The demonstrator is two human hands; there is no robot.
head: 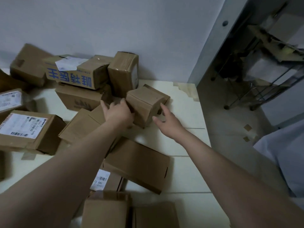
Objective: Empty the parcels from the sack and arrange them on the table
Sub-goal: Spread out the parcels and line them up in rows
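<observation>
Well, the big grey wall [98, 22] stands behind a small, cube-shaped brown cardboard box [146, 104], and the wide pale cream table [189, 145] lies under that small box. Far to the right of the small box, off the table, is a dark metal wire rack [263, 76]. In front of the small box, nearer the person, lies a long flat brown cardboard parcel [136, 163], resting partly on other parcels. Far to the left of the small box sits a white-label brown cardboard parcel [41, 139], with the label facing up. Behind and to the left of the small box is a blue-lettered brown cardboard parcel [74, 76], and it rests on top of a plain brown parcel [79, 99]. Just behind the small box, a tall brown parcel wrapped in shiny tape [122, 73] stands upright near the wall. The small box itself sits on the table, with the pile of parcels to its left. The left hand [118, 112] is pressed against the left side of the small box, with its fingers fairly straight and its thumb up by the top edge. The right hand [169, 122] is spread wide just beside the right side of the small box. It is hard to tell if its fingertips touch the cardboard.
</observation>
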